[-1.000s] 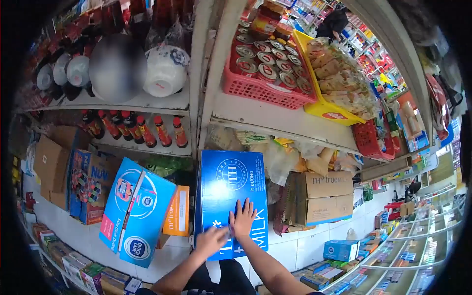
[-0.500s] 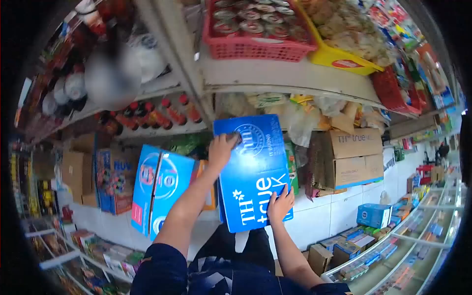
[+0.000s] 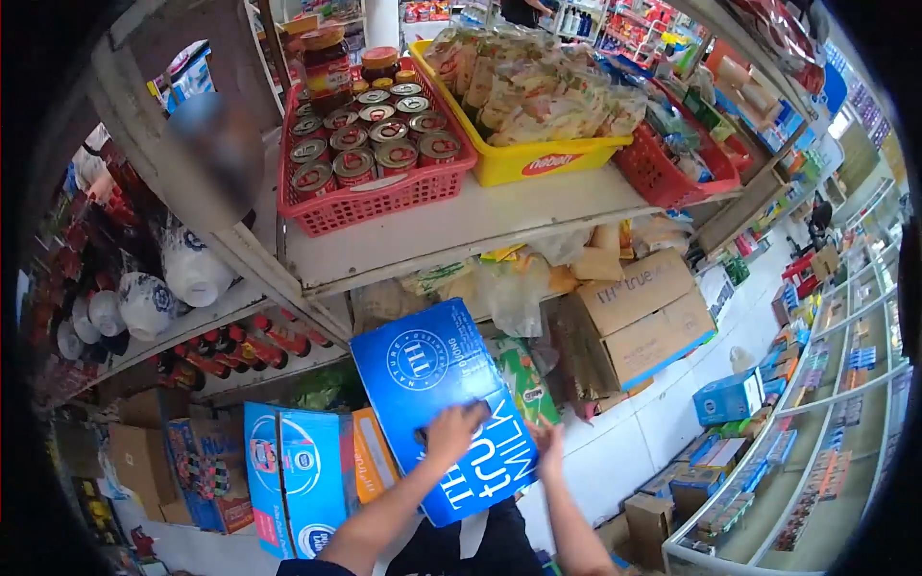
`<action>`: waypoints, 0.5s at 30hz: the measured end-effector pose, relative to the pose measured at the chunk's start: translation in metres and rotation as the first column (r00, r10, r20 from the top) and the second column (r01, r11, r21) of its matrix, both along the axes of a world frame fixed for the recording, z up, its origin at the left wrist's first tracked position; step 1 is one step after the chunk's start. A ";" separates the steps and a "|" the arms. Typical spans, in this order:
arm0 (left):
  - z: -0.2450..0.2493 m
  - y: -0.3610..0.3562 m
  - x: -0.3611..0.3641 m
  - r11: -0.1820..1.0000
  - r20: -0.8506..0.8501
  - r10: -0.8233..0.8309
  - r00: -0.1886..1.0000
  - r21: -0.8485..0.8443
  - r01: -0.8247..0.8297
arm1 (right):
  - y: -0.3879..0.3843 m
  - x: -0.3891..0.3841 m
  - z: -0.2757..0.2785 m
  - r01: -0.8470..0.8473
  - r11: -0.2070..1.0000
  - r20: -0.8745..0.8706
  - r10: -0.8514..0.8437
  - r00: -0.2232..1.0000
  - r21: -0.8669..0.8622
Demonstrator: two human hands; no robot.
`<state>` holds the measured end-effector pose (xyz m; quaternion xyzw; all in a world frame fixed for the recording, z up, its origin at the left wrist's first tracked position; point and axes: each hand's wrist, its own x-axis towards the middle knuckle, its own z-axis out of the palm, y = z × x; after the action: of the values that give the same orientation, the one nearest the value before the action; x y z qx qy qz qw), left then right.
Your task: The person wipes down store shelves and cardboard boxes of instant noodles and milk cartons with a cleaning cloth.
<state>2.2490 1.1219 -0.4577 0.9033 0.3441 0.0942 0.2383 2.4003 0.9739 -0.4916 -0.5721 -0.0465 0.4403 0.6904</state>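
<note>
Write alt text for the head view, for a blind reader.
The left hand and right hand touch a tilted blue cardboard milk box below a white shelf bearing a red plastic basket of tins.

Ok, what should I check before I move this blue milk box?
1. Left hand on box: ok, on its front face.
2. Right hand on box: ok, at its right edge.
3. Box level: not ok, tilted.
4. Box's underside supported: cannot tell, hidden.
5. Gap to orange carton: cannot tell.
</note>
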 end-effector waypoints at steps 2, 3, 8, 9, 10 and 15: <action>0.010 -0.055 -0.006 0.987 0.196 -0.155 0.968 0.070 0.144 | -0.033 0.028 -0.002 -0.155 0.960 0.071 0.176 0.982 -0.233; 0.001 -0.088 -0.013 0.971 0.096 -0.239 0.966 0.054 0.235 | -0.051 0.033 -0.009 -0.208 0.929 0.080 0.243 0.967 -0.306; -0.013 -0.102 0.007 0.899 -0.007 -0.339 0.941 0.291 0.326 | -0.076 -0.003 -0.018 -0.239 0.917 -0.067 0.229 0.971 -0.321; -0.018 -0.088 0.019 0.903 -0.007 -0.332 0.943 0.289 0.319 | -0.076 -0.007 -0.023 -0.231 0.921 -0.116 0.205 0.972 -0.312; -0.021 -0.069 0.031 0.906 -0.005 -0.327 0.945 0.283 0.315 | -0.071 -0.014 -0.017 -0.168 0.940 -0.142 0.131 0.981 -0.297; -0.003 0.075 0.072 0.970 0.052 -0.030 0.998 0.242 0.017 | -0.058 -0.023 -0.024 -0.058 0.952 0.217 0.128 0.968 -0.300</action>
<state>2.3215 1.1970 -0.4607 0.9266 0.3127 0.1574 0.1370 2.3774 0.9163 -0.5160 -0.7123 -0.0892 0.4042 0.5668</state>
